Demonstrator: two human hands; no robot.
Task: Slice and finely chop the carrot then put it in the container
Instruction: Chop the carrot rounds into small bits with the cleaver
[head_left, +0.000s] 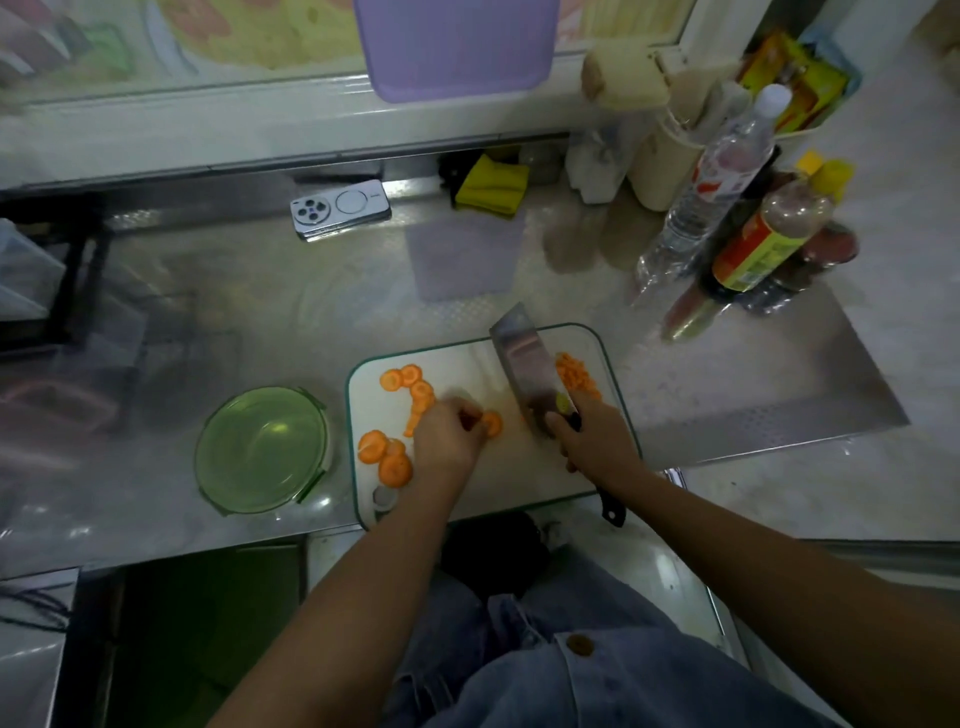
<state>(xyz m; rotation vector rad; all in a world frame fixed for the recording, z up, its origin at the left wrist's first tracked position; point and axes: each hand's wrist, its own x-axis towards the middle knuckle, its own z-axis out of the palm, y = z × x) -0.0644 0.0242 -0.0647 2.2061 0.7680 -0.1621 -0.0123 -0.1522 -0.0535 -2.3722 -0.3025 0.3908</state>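
The left hand (447, 441) is curling its fingers (470, 415) down onto a carrot slice (492, 424), pinning it to the board (467, 364). Just right of those fingertips, the right hand (592, 436) is wrapping tight around the handle of the cleaver (524, 364). The blade is pointing away from the person and tilting, in the gap between the two hands. I can't tell if its edge is touching the board.

Past the right knuckles, on the blade's far side, a chopped pile (574, 376) is sitting near the board's right edge. Left of the left fingers, round slices (410, 387) are trailing away in a line, and a few more are overlapping beside that wrist.

Further left, off the board and just beside it, the green container (262, 449) is standing on the counter. Well beyond the fingers, a phone (340, 208) is lying flat and a yellow cloth (491, 187) is sitting at the back. Bottles (727, 182) are crowding the far right.
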